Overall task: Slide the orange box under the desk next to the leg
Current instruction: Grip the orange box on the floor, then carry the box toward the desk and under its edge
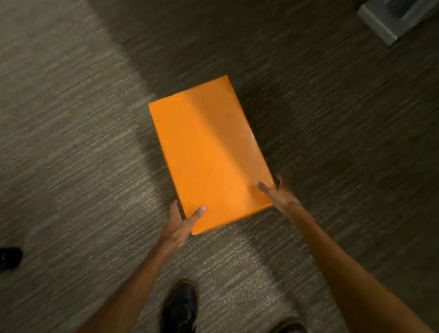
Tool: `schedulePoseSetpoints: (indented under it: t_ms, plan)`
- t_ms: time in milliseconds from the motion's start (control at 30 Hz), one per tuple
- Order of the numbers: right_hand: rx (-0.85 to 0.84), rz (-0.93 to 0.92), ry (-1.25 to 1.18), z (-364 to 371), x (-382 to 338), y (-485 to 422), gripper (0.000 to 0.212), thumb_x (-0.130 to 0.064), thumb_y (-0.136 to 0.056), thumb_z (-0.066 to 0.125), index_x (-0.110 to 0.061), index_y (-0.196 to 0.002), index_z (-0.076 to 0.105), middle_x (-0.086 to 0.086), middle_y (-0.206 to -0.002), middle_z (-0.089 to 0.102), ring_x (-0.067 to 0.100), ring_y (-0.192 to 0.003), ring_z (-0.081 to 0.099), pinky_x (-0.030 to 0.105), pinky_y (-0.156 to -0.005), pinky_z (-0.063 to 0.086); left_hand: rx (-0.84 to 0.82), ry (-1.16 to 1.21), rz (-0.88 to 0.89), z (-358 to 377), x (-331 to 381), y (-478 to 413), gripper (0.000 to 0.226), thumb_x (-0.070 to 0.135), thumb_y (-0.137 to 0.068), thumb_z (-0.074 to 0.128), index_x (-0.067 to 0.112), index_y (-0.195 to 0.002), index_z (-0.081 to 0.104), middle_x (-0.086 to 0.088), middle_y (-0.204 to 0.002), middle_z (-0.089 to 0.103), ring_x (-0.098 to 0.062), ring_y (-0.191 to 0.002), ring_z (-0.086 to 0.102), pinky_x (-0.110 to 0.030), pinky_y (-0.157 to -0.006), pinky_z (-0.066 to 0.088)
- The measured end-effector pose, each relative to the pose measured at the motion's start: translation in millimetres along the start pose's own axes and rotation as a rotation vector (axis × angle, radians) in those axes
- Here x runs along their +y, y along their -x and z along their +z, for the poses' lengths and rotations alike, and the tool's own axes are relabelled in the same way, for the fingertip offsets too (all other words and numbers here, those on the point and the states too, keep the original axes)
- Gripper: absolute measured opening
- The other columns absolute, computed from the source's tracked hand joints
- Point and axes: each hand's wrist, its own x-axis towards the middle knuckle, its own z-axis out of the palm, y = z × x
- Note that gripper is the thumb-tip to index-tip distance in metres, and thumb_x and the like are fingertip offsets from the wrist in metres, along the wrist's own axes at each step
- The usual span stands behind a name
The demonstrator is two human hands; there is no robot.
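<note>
An orange box (207, 152), flat and rectangular, is in the middle of the head view over grey striped carpet, its long side running away from me. My left hand (180, 223) grips its near left corner, thumb on the lid. My right hand (277, 193) grips the near right corner, thumb on top and fingers down the side. Whether the box rests on the carpet or is lifted off it, I cannot tell. A grey metal foot of the desk leg (388, 18) lies on the floor at the top right, well apart from the box.
My two black shoes (179, 315) stand at the bottom edge. A black chair caster (2, 258) sits at the lower left. Shadow covers the carpet (54, 120) toward the top and right.
</note>
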Motion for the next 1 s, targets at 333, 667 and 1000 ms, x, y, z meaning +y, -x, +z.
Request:
schedulePoseSetpoints:
  t_ms: [333,667,1000]
  plan:
    - [-0.013,0.04,-0.227,0,24,11,0.056,-0.031,-0.088,0.067,-0.008,-0.135,0.049,0.014,-0.128,0.059,0.03,-0.112,0.059,0.043,-0.083,0.057,0.168,0.17,-0.084,14,-4,9,0.029,0.024,-0.084,0.072,0.003,-0.104,0.067,-0.01,-0.096,0.067,-0.024,-0.082,0.061,-0.035,-0.068,0.047]
    - [0.145,-0.026,-0.298,-40,-1,128,0.054,-0.033,-0.082,0.074,0.005,-0.118,0.062,0.024,-0.11,0.067,0.036,-0.092,0.07,0.052,-0.068,0.061,0.105,0.052,-0.096,-26,49,88,0.024,0.023,-0.078,0.078,0.003,-0.079,0.065,-0.015,-0.085,0.066,-0.026,-0.081,0.062,-0.053,-0.08,0.055]
    - [0.304,0.057,-0.589,-125,-36,255,0.048,-0.023,-0.083,0.074,0.005,-0.119,0.06,0.028,-0.114,0.068,0.042,-0.098,0.069,0.045,-0.058,0.062,0.058,-0.095,0.134,-23,185,192,0.025,0.021,-0.073,0.082,0.002,-0.071,0.064,-0.014,-0.08,0.065,-0.021,-0.069,0.057,-0.034,-0.061,0.045]
